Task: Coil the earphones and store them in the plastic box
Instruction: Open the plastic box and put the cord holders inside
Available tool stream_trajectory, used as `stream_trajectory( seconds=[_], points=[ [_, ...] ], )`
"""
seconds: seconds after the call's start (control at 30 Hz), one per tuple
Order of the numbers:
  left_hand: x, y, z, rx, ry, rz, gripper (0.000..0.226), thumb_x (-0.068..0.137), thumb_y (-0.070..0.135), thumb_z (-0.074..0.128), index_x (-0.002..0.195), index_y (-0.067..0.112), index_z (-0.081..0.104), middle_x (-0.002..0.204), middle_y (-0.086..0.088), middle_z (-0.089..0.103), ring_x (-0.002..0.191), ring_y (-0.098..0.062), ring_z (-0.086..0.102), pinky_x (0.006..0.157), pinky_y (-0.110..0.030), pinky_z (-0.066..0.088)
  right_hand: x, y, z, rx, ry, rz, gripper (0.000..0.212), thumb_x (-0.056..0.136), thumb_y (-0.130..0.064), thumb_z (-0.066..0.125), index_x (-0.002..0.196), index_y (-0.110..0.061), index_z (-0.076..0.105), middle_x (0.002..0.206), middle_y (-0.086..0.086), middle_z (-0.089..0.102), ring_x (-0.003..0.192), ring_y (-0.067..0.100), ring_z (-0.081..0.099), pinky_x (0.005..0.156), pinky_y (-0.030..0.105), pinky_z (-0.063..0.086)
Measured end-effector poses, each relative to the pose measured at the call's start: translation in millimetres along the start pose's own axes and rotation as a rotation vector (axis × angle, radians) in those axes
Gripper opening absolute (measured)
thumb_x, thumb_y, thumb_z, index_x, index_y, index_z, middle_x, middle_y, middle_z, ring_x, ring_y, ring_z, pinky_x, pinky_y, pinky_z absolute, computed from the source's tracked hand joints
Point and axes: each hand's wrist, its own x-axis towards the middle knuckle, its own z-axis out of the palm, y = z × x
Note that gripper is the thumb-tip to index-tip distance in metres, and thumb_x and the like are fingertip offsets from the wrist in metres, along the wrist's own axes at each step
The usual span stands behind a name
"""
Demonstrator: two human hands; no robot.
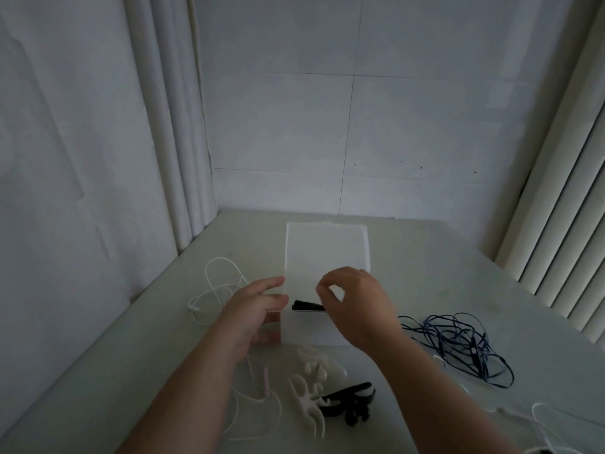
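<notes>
Left hand [258,306] gripped plastic box [319,330], right hand [357,306] fingers [324,294] curled over black earphones [307,305] inside (grasp unclear), blue earphones [458,345] on bench [425,273]

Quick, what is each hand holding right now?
Left hand: grips the plastic box by its left wall.
Right hand: fingers curled over the box; a hold cannot be told.

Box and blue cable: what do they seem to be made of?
The box looks like frosted, translucent plastic: milky, with dim shapes showing through its wall. The blue cable seems plastic- or rubber-coated wire, slightly shiny, lying in soft loose loops.
</notes>
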Motion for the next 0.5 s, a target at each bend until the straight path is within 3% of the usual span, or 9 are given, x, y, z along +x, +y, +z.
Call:
stream_trajectory(
  seconds=[0.07,0.13,0.23,0.3,0.4,0.5],
  points=[
    [0.4,-0.2,0.0,0.000,-0.005,-0.001,0.034,0.084,0.009,0.065,0.107,0.033,0.070,0.102,-0.006,0.072,0.095,-0.031,0.068,0.072,-0.043,0.055,-9.1,0.8,-14.6,0.139,0.008,-0.001,0.009,0.089,-0.028,0.061,0.086,-0.031,0.069,0.089,-0.017,0.068,0.080,0.001,0.058,0.073,0.019,0.048],
    [-0.2,-0.3,-0.2,0.001,-0.010,-0.003,0.035,0.084,0.009,0.065,0.109,0.033,0.069,0.099,-0.005,0.072,0.095,-0.030,0.068,0.068,-0.040,0.056,-16.1,-1.9,-29.3,0.218,-0.169,0.015,0.008,0.085,-0.024,0.064,0.081,-0.031,0.069,0.077,-0.016,0.066,0.068,0.000,0.059,0.062,0.015,0.049],
    [-0.6,-0.6,-1.4,0.010,-0.017,-0.005,0.035,0.084,0.010,0.065,0.109,0.035,0.069,0.104,-0.007,0.072,0.100,-0.030,0.067,0.068,-0.039,0.056,-20.0,-3.8,-34.8,0.039,-0.578,-0.011,0.013,0.079,-0.032,0.071,0.091,-0.034,0.067,0.086,-0.016,0.066,0.075,-0.001,0.061,0.070,0.017,0.052],
    [0.3,-0.8,-2.3,0.024,-0.016,-0.003,0.035,0.083,0.011,0.066,0.108,0.036,0.069,0.104,-0.006,0.072,0.099,-0.029,0.067,0.072,-0.041,0.057,-21.5,-4.9,-30.3,-0.078,-0.708,-0.027,0.024,0.075,-0.036,0.076,0.096,-0.033,0.065,0.097,-0.016,0.064,0.085,0.000,0.060,0.076,0.021,0.051],
    [2.1,-1.2,-1.8,0.027,-0.016,0.001,0.036,0.083,0.009,0.065,0.108,0.034,0.069,0.101,-0.005,0.072,0.096,-0.030,0.068,0.078,-0.045,0.056,-23.3,-7.3,-24.2,-0.186,-0.714,-0.029,0.026,0.074,-0.033,0.077,0.092,-0.026,0.060,0.101,-0.008,0.063,0.091,0.011,0.060,0.074,0.024,0.049],
    [1.9,-1.2,-0.6,0.029,-0.012,0.001,0.037,0.083,0.008,0.065,0.110,0.034,0.069,0.102,-0.006,0.071,0.096,-0.032,0.068,0.082,-0.049,0.055,-22.4,-5.6,-27.9,-0.145,-0.625,-0.041,0.015,0.075,-0.026,0.070,0.083,-0.024,0.057,0.091,-0.007,0.063,0.084,0.014,0.061,0.070,0.027,0.051]
  ],
)
